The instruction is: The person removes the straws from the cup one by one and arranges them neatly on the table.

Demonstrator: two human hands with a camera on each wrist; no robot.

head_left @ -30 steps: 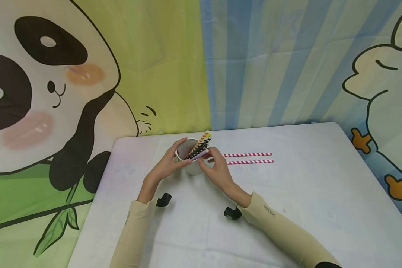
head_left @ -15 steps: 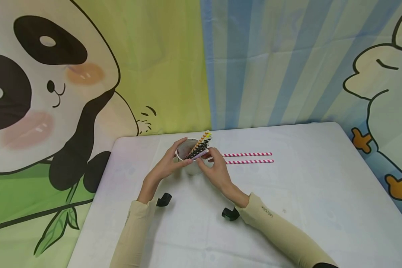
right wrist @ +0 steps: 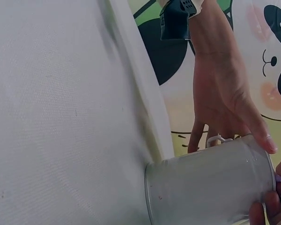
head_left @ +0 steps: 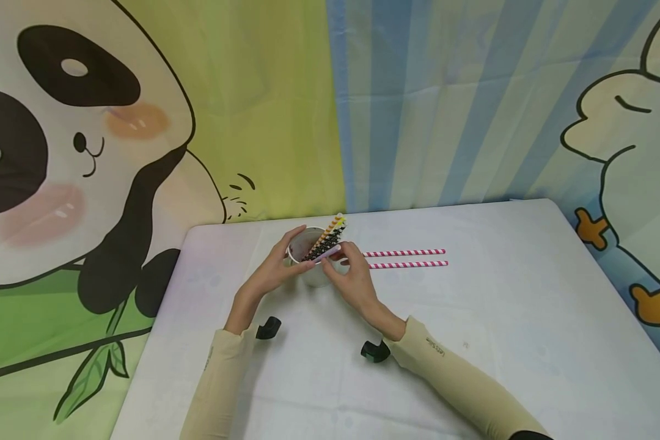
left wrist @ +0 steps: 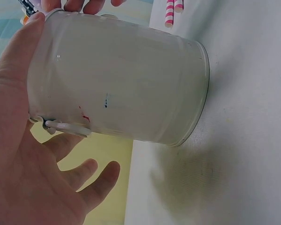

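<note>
A small pale metal-looking bucket [head_left: 315, 278] stands on the table in the head view, its mouth tilted toward the camera. My left hand [head_left: 268, 274] grips its rim from the left, thumb along the near edge. Orange-striped [head_left: 333, 227] and black-and-white patterned straws [head_left: 327, 243] lean out of it to the right. Between thumb and fingers, my right hand [head_left: 356, 282] pinches a light purple straw [head_left: 330, 252] at the rim's right side. In the left wrist view the bucket's wall [left wrist: 122, 79] shows small red and blue marks, and a white handle fitting [left wrist: 68, 127] on its side.
Two pink-and-white striped paper straws [head_left: 407, 252] lie side by side on the white table [head_left: 506, 293], just right of my right hand. A curtain with a panda [head_left: 110, 146] hangs behind the table's far edge. Black wrist devices [head_left: 375, 352] sit by both cuffs.
My right wrist and forearm have shifted slightly left. The view itself moves a little. Both hands keep their hold on the bucket and the purple straw.
</note>
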